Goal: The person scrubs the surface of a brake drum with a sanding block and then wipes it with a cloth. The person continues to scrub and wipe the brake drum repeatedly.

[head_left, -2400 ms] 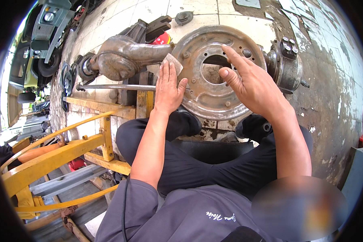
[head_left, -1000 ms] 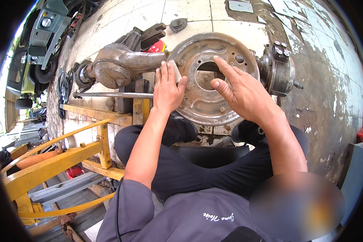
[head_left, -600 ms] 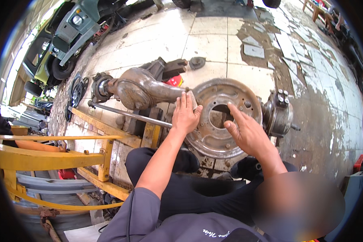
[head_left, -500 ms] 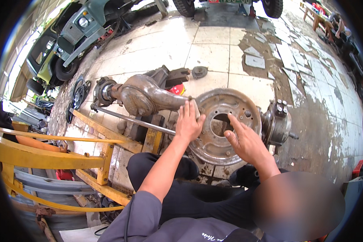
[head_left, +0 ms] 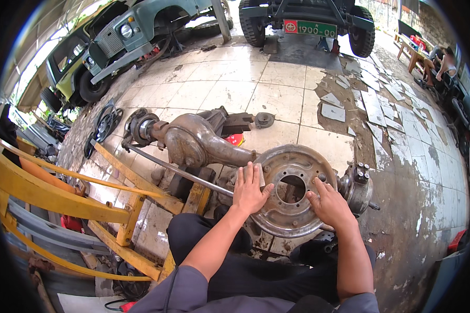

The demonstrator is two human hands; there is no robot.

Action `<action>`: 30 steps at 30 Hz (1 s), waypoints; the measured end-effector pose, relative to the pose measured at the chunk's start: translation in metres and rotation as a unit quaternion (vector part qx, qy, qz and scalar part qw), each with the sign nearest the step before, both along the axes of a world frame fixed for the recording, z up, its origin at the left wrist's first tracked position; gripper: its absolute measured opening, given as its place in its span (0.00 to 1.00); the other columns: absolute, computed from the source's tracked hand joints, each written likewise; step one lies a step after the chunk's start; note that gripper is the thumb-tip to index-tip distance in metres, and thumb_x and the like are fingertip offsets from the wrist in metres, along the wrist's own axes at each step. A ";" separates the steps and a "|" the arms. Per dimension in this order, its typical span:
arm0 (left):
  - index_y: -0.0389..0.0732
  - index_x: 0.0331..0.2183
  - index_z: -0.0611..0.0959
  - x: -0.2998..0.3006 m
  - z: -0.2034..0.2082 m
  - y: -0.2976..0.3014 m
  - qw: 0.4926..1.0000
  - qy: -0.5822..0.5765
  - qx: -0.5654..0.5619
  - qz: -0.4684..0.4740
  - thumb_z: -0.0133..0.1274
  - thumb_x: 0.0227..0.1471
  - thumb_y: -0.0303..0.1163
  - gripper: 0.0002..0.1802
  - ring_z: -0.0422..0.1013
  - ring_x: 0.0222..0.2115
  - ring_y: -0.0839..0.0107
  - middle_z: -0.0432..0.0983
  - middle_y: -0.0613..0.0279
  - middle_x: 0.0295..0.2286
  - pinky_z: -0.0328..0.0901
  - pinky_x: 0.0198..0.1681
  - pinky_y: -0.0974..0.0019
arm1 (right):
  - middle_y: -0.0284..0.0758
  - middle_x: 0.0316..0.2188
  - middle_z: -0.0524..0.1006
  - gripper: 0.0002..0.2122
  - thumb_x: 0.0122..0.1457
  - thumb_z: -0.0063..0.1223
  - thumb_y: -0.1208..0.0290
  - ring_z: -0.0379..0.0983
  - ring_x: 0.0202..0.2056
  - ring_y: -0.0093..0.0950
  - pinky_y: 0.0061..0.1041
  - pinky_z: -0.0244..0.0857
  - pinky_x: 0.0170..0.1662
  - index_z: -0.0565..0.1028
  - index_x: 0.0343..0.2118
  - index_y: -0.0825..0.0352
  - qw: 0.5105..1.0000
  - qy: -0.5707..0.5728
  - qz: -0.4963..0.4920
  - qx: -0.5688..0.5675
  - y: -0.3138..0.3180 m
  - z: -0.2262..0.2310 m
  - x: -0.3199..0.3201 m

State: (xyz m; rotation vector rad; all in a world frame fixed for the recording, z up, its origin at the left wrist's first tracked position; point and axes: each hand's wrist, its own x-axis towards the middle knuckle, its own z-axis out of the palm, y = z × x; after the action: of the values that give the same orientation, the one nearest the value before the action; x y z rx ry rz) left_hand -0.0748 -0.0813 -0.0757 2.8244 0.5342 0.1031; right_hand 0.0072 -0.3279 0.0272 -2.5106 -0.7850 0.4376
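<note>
My left hand (head_left: 249,192) lies with its fingers stretched out over a pale flat pad (head_left: 260,176), perhaps folded sandpaper, pressed on the left side of a round, rust-stained brake backing plate (head_left: 282,221). My right hand (head_left: 331,204) is at the plate's right side, fingers apart, with nothing seen in it; whether it touches the metal is hard to tell. The plate tilts toward me and has a large centre hole ringed by small ones. Behind it lies an axle housing (head_left: 193,141), with a long steel rod (head_left: 180,172) running along its near side.
A hub (head_left: 355,190) sits right of the plate. Yellow metal frames (head_left: 62,201) crowd the left. A red object (head_left: 236,140) lies behind the axle. Parked vehicles (head_left: 115,39) stand farther back. Broken tiles (head_left: 373,112) cover the floor at right. A person (head_left: 444,65) sits at far right.
The view has tipped upward, so the scene sits lower. My left hand stays on the pad at the plate's left; my right hand has shifted outward from the centre hole toward the right rim.
</note>
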 end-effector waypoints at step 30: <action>0.37 0.69 0.49 0.005 0.007 -0.008 0.996 0.049 -0.026 0.066 0.34 0.60 0.69 0.52 0.37 0.69 0.40 0.38 0.45 0.69 0.45 0.68 0.41 | 0.57 0.61 0.65 0.32 0.69 0.39 0.48 0.63 0.62 0.50 0.40 0.58 0.63 0.60 0.65 0.73 0.998 0.034 0.045 -0.015 0.002 -0.003 -0.006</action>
State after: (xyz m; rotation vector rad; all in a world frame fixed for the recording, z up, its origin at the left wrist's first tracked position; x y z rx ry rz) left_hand -0.0698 -0.0889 -0.0686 2.7525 0.7345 -0.0249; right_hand 0.0016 -0.3257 0.0240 -2.4805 -0.8745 0.5654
